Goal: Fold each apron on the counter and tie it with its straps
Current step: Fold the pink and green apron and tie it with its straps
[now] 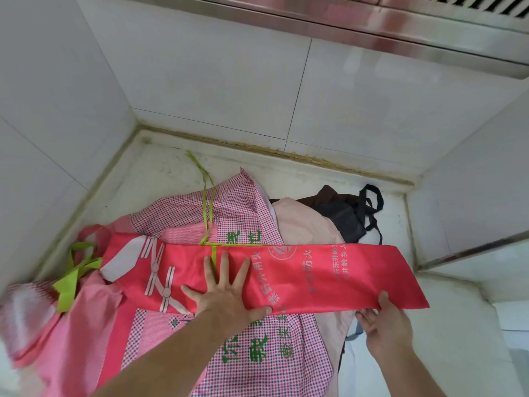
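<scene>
Mid-fold on the red apron (286, 279): it's already narrowed to a long strip, lying across the counter (160, 167) toward its near edge, on top of a pile of other aprons. Left hand (226, 293) flat on the strip's middle, fingers spread straight, pinning it. Right hand (383, 322) pinches the strip's right end at the lower corner, thumb on top, fingers curled under. Green strap (207, 207) trails from the strip's far edge toward the counter's back-left corner; more green strap (73, 270) is bunched at the left edge. Checked pink apron (257, 353) underneath, black apron (346, 213) near the back-right corner, unfolded. Next, probably: bring the right end over to the left, keeping the middle pinned, then wrap the straps.
</scene>
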A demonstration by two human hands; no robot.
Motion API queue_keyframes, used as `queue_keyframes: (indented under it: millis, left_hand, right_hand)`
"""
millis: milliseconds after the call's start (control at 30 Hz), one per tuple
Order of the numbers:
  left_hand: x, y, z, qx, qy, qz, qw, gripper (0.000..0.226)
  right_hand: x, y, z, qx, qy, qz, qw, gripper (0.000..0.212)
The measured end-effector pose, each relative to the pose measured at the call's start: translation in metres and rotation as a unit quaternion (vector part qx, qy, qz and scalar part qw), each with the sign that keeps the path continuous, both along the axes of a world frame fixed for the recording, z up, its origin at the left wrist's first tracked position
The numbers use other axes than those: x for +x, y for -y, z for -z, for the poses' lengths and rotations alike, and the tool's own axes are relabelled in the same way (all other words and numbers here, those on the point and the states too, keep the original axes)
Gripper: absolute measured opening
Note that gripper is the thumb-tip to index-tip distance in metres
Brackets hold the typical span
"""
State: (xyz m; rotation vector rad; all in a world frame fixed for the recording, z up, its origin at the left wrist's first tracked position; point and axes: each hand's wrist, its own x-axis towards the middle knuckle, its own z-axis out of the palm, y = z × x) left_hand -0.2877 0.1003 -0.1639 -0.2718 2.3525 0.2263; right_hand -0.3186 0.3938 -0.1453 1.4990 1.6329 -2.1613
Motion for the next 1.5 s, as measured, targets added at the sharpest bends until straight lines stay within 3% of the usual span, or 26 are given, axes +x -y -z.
queue_keyframes:
  millis: [200, 300, 367, 433, 500, 533, 600, 667, 733, 833, 933, 967, 1067, 1100, 1167, 1267, 1367, 1500]
  left_hand:
    - [0.007, 0.018, -0.008, 0.014, -0.060, 0.007, 0.998, 0.119]
    - [0.006, 0.028, -0.024, 0.113, -0.152, -0.036, 0.981, 0.083]
    - [0.001, 0.029, -0.049, 0.289, -0.136, -0.160, 0.934, 0.064]
    - [-0.005, 0.023, -0.079, 0.486, -0.068, -0.299, 0.818, 0.075]
    - [-0.011, 0.024, -0.105, 0.573, -0.031, -0.359, 0.737, 0.080]
    - [-0.012, 0.026, -0.113, 0.573, -0.033, -0.372, 0.729, 0.070]
    - [-0.007, 0.041, -0.124, 0.512, -0.065, -0.406, 0.754, 0.040]
    - [0.003, 0.063, -0.116, 0.431, -0.107, -0.440, 0.780, 0.011]
    - [0.017, 0.087, -0.104, 0.392, -0.121, -0.455, 0.791, 0.016]
    - [0.034, 0.115, -0.092, 0.382, -0.131, -0.456, 0.793, 0.022]
    - [0.045, 0.137, -0.085, 0.370, -0.162, -0.448, 0.797, 0.021]
    - [0.048, 0.144, -0.082, 0.357, -0.176, -0.448, 0.801, 0.020]
    - [0.052, 0.160, -0.075, 0.329, -0.199, -0.455, 0.804, 0.020]
    - [0.053, 0.164, -0.071, 0.327, -0.199, -0.458, 0.803, 0.021]
    - [0.055, 0.169, -0.067, 0.321, -0.196, -0.464, 0.802, 0.021]
    - [0.058, 0.173, -0.060, 0.282, -0.195, -0.435, 0.833, 0.020]
    - [0.059, 0.166, -0.059, 0.273, -0.183, -0.433, 0.839, 0.024]
    - [0.060, 0.165, -0.050, 0.254, -0.166, -0.421, 0.855, 0.008]
  right_hand:
    - [-0.005, -0.002, -0.012, 0.122, -0.053, -0.036, 0.990, 0.021]
    - [-0.007, 0.015, -0.032, 0.271, -0.069, -0.105, 0.954, 0.021]
    - [0.001, 0.048, -0.054, 0.412, -0.089, -0.212, 0.882, 0.030]
    - [0.013, 0.094, -0.073, 0.518, -0.161, -0.315, 0.779, 0.034]
    - [0.029, 0.147, -0.082, 0.539, -0.239, -0.450, 0.671, 0.030]
    - [0.036, 0.167, -0.078, 0.531, -0.261, -0.514, 0.621, 0.037]
    - [0.050, 0.195, -0.061, 0.535, -0.287, -0.579, 0.544, 0.045]
    - [0.060, 0.207, -0.046, 0.560, -0.275, -0.605, 0.495, 0.053]
    - [0.066, 0.207, -0.037, 0.586, -0.246, -0.614, 0.468, 0.073]
    - [0.063, 0.192, -0.025, 0.622, -0.171, -0.583, 0.493, 0.095]
    - [0.050, 0.167, -0.013, 0.648, -0.096, -0.563, 0.504, 0.097]
    - [0.045, 0.160, -0.011, 0.642, -0.073, -0.559, 0.520, 0.092]
    - [0.036, 0.146, -0.008, 0.570, 0.002, -0.532, 0.626, 0.062]
    - [0.036, 0.145, -0.010, 0.555, 0.004, -0.527, 0.644, 0.045]
    - [0.038, 0.142, -0.013, 0.561, -0.017, -0.521, 0.643, 0.018]
    - [0.041, 0.133, -0.020, 0.558, -0.052, -0.471, 0.681, 0.020]
    - [0.046, 0.123, -0.017, 0.538, -0.075, -0.507, 0.669, 0.035]
    - [0.053, 0.106, -0.007, 0.568, -0.083, -0.528, 0.627, 0.050]
